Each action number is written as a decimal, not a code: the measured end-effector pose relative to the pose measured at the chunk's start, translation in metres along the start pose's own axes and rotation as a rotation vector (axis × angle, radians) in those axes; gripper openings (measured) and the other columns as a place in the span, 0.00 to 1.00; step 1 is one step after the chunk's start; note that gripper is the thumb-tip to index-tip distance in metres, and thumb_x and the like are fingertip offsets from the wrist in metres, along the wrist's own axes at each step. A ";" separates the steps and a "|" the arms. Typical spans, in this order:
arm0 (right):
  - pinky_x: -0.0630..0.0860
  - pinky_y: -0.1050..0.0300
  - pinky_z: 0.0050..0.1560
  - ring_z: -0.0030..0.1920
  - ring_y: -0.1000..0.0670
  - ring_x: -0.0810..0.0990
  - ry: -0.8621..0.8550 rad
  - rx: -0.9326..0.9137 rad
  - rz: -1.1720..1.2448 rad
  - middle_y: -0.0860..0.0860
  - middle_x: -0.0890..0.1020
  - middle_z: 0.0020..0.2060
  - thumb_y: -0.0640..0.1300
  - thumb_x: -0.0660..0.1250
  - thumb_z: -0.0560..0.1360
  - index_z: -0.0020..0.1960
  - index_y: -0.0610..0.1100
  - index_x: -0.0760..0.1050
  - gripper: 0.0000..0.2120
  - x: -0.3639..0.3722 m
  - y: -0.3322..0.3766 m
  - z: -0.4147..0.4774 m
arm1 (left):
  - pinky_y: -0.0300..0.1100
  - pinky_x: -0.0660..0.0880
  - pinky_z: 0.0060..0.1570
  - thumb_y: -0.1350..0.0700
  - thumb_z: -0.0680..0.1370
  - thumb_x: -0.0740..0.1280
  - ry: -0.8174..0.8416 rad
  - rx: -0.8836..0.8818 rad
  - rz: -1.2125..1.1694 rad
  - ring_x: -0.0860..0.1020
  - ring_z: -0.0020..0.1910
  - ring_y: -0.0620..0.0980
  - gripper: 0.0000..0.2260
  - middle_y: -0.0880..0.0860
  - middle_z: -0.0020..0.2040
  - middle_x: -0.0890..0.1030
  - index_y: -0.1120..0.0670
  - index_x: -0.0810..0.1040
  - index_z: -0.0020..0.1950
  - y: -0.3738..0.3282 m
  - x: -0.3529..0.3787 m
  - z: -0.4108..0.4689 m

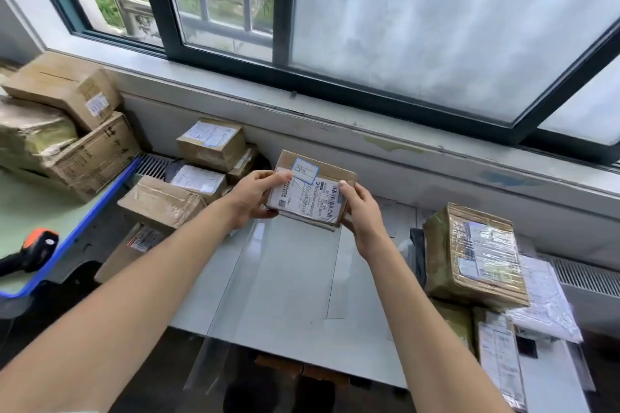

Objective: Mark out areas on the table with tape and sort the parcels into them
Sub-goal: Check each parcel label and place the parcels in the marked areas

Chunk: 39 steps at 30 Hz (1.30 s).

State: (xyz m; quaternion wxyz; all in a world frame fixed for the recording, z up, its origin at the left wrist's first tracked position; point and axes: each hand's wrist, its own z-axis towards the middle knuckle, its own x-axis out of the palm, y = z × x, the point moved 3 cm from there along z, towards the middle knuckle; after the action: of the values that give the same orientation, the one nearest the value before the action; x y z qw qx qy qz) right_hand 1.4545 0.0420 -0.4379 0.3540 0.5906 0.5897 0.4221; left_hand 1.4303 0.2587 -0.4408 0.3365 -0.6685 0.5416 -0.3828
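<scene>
I hold a small brown cardboard parcel (310, 189) with a white shipping label and a blue-edged sticker above the far end of the white table (285, 295). My left hand (255, 193) grips its left edge, thumb on top. My right hand (360, 208) grips its right edge. Strips of clear tape (231, 282) run along the tabletop and split it into areas. At the table's right side lies a large tape-wrapped parcel (476, 253) on top of other parcels and white mailers (543, 302).
Several brown parcels (188, 184) are heaped on the floor at the left below the window wall. Larger boxes (63, 124) are stacked on a green table with a blue edge (90, 211), where an orange and black scanner (35, 250) lies.
</scene>
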 end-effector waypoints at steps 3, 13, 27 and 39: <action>0.79 0.57 0.45 0.50 0.51 0.82 0.008 0.036 0.023 0.48 0.83 0.57 0.52 0.68 0.77 0.63 0.49 0.75 0.15 -0.018 -0.010 -0.002 | 0.41 0.76 0.33 0.46 0.73 0.72 0.006 0.009 -0.021 0.79 0.42 0.48 0.20 0.51 0.48 0.83 0.52 0.77 0.63 0.013 0.014 0.002; 0.82 0.53 0.49 0.51 0.50 0.84 -0.003 0.034 0.042 0.48 0.84 0.56 0.50 0.72 0.75 0.70 0.47 0.70 0.26 -0.050 -0.017 0.010 | 0.41 0.76 0.36 0.48 0.75 0.69 -0.033 -0.005 -0.114 0.79 0.43 0.48 0.17 0.51 0.51 0.82 0.51 0.78 0.63 0.029 0.040 0.008; 0.78 0.45 0.62 0.55 0.51 0.83 -0.089 0.063 0.102 0.50 0.84 0.56 0.51 0.73 0.74 0.71 0.49 0.68 0.29 -0.059 -0.050 -0.003 | 0.43 0.80 0.49 0.51 0.78 0.67 -0.050 0.024 -0.339 0.80 0.52 0.51 0.18 0.55 0.59 0.82 0.55 0.76 0.66 0.069 0.046 -0.003; 0.80 0.48 0.57 0.53 0.50 0.83 -0.341 0.108 -0.035 0.50 0.83 0.54 0.46 0.68 0.77 0.68 0.50 0.75 0.19 -0.098 -0.090 0.018 | 0.50 0.77 0.54 0.54 0.78 0.69 -0.252 -0.125 -0.045 0.79 0.51 0.48 0.10 0.48 0.48 0.83 0.50 0.80 0.59 0.116 0.091 0.026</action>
State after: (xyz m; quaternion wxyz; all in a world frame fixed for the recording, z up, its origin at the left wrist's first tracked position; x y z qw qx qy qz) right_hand 1.4409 -0.0490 -0.5352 0.4237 0.6616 0.5530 0.2773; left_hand 1.4093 0.1488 -0.5401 0.3510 -0.7429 0.5028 -0.2687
